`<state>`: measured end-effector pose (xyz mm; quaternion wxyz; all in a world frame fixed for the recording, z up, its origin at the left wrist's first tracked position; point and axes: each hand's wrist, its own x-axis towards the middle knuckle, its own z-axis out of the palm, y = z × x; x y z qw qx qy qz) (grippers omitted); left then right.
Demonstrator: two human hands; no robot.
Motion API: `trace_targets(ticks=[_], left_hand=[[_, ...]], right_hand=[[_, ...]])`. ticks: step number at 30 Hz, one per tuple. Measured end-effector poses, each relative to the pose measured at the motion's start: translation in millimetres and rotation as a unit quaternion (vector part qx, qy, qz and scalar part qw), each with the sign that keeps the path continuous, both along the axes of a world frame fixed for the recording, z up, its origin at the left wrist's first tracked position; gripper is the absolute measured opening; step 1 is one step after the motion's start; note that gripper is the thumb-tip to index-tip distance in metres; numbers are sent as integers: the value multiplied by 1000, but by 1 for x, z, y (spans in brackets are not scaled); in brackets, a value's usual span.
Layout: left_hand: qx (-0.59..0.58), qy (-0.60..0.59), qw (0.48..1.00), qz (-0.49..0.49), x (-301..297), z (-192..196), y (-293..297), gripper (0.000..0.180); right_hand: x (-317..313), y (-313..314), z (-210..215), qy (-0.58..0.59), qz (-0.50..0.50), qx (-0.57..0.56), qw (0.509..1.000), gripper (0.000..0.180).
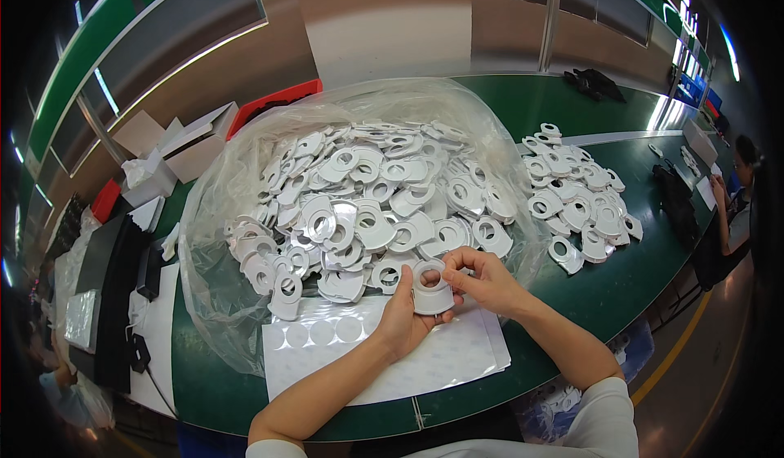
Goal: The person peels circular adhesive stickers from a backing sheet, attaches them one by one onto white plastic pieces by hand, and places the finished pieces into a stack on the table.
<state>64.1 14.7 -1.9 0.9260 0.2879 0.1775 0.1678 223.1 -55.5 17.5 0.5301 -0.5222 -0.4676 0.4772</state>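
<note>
My left hand (398, 319) holds a white plastic part (434, 301) with a round hole, its thumb along the left side and its fingers underneath. The fingers of my right hand (483, 282) are pinched together at the part's upper right rim; whether anything thin is between them is too small to tell. Below my hands lie white sheets (384, 376), the top one bearing clear round stickers (313, 335). Just beyond them, a big heap of the same white parts (371, 213) spreads over an opened clear plastic bag (214, 254).
A smaller pile of white parts (581, 201) lies to the right on the green table (457, 384). Red bins (273, 105) and white cartons (200, 140) stand at the back left. A black bag (676, 201) lies at the right, near another person (739, 205).
</note>
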Motion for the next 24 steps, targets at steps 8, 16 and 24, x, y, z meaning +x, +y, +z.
trace_targets(ticks=[8,16,24], left_hand=[[3,-11,1000,-4,0,-4,1,58],[5,-27,1000,-3,-2,1,0,54],[34,29,999,21,-3,-5,-2,15]], right_hand=[[0,0,0,-18,3,1,1000,17],[-3,-1,2,-37,-14,7,999,13],[-7,-2,2,-202,-50,125,970,11]])
